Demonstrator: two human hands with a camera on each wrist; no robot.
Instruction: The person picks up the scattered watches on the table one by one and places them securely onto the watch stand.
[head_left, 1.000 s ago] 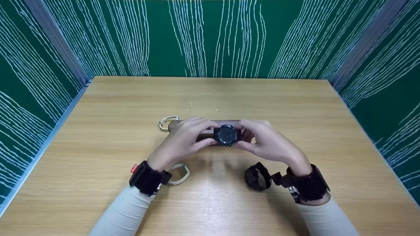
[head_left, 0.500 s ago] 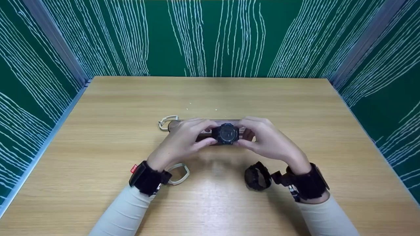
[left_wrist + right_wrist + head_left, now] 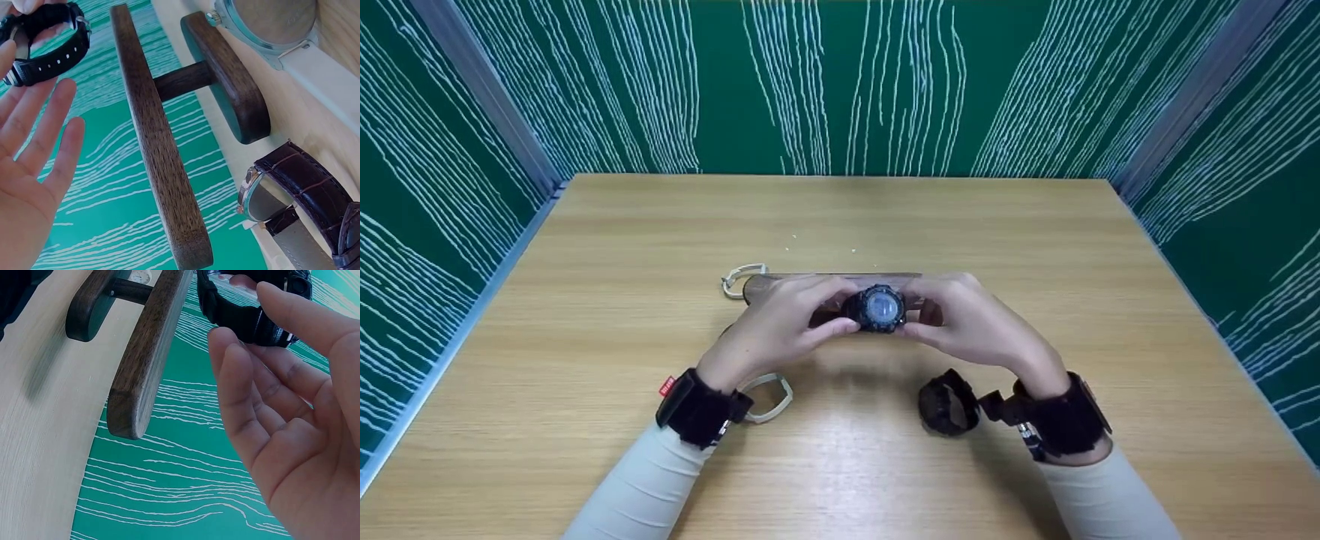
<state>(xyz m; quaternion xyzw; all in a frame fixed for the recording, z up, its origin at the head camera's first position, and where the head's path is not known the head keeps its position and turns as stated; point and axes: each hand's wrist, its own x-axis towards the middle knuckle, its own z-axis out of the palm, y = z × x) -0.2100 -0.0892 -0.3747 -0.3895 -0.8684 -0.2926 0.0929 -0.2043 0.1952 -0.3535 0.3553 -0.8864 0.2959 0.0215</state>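
The left grip [image 3: 780,319] and right grip [image 3: 969,322], both narrowed to pinches, hold the black watch [image 3: 877,308] above the tabletop [image 3: 840,480], near the wooden stand [image 3: 149,129]. Should either slacken, the watch could tilt and knock the stand.

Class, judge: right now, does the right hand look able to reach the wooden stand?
Probably yes: the wooden stand beside the right hand shows a bare end, though that hand grips the black watch.

Watch dial [image 3: 883,307] — dark a second ago — now pale blue
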